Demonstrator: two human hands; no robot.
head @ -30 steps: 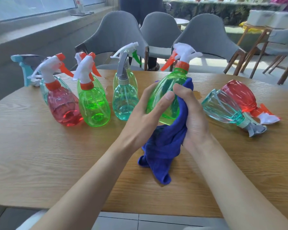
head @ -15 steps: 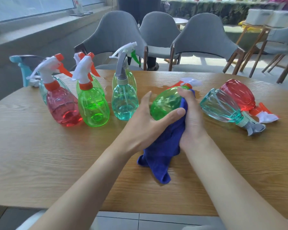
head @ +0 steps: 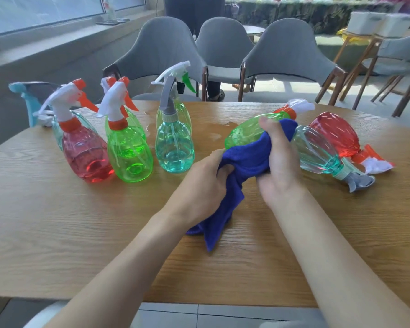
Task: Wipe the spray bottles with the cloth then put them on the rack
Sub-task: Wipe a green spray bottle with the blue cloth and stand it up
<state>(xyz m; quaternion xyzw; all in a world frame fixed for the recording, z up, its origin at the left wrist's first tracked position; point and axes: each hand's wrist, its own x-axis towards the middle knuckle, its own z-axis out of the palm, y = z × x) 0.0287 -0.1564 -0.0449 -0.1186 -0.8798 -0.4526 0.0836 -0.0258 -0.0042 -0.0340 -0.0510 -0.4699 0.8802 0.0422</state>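
A green spray bottle [head: 244,132] with an orange collar and white trigger lies tilted on its side at mid-table, nozzle pointing away to the right. My right hand [head: 278,159] grips it through a blue cloth [head: 242,166]. My left hand [head: 204,185] holds the cloth's lower part just below the bottle, off the bottle itself. The rest of the cloth hangs down onto the wooden table [head: 57,233].
Standing at left: a red bottle [head: 85,150], a green bottle [head: 128,152], a teal bottle [head: 174,143] and more behind them. Lying at right: a teal bottle [head: 317,152] and a red bottle [head: 336,136]. A wet patch [head: 211,129] and grey chairs [head: 287,48] lie beyond.
The green bottle went from upright to lying tilted on its side and shifted right. My left hand came off the bottle and took hold of the cloth.
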